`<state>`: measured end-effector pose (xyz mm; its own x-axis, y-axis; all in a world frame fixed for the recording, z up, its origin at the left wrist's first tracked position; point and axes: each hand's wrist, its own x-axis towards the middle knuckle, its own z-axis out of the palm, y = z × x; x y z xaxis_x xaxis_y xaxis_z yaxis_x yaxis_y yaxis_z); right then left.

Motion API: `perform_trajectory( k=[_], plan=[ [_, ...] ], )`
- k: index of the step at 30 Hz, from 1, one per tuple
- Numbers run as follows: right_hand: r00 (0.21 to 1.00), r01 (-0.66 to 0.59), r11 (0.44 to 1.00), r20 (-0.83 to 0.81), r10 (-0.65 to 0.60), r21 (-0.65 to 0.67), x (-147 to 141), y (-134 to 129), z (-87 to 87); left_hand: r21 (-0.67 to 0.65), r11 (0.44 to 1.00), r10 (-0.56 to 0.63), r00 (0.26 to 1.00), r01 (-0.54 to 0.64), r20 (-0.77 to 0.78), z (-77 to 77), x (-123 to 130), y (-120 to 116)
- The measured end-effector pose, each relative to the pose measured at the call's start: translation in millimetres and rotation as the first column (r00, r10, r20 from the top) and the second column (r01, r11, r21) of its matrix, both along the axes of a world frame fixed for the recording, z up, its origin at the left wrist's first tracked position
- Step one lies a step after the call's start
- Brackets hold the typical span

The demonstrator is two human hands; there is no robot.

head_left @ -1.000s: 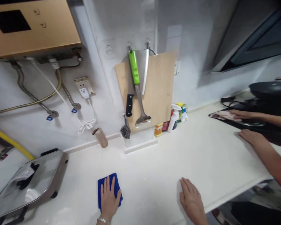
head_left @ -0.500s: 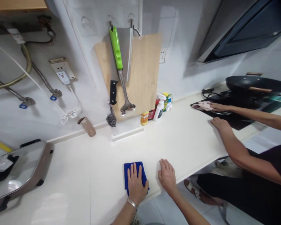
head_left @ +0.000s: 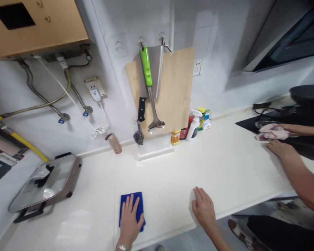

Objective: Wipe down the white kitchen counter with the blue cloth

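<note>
A folded blue cloth lies on the white countertop near its front edge. My left hand rests flat on this cloth, fingers spread, with a bracelet at the wrist. To the right, my right hand leans on the counter near the edge, its fingers together and slightly bent, with nothing visible in them. Bare countertop separates my two hands.
At the right, another person's hand presses a pink cloth on the black stove. An electric pan stands left. A spray bottle and jars line the wall below a hanging cutting board, knives and peeler-like green-handled tool.
The view has shifted left. My left hand and the blue cloth have moved left, farther from my right hand. The other person's pink cloth has come nearer to the stove's front.
</note>
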<state>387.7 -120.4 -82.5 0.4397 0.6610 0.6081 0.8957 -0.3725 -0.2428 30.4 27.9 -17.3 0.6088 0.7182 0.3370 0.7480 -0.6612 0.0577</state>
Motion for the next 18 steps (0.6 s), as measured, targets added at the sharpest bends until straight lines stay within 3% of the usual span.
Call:
perform_trajectory(
  k=[4, 7, 13, 18],
  plan=[
    [1.0, 0.012, 1.0, 0.012, -0.012, 0.001, -1.2, 1.3, -4.9, 0.029, 0.965, 0.259, 0.965, -0.26, 0.032, -2.8, -75.2, 32.8],
    [1.0, 0.015, 1.0, 0.01, -0.015, -0.026, -2.0, 1.3, -6.9, 0.021, 0.923, 0.384, 0.923, -0.384, 0.037, -2.8, -101.6, 47.0],
    [1.0, 0.002, 0.999, 0.0, -0.002, -0.052, 0.7, -0.5, -11.1, 0.039, 0.891, 0.451, 0.892, -0.452, 0.037, -1.8, -88.6, 67.7],
    [0.999, -0.004, 0.999, 0.031, 0.006, -0.041, 3.2, -0.8, -11.9, 0.024, 0.907, 0.42, 0.906, -0.422, 0.041, 2.1, -71.8, 113.5]
  ],
)
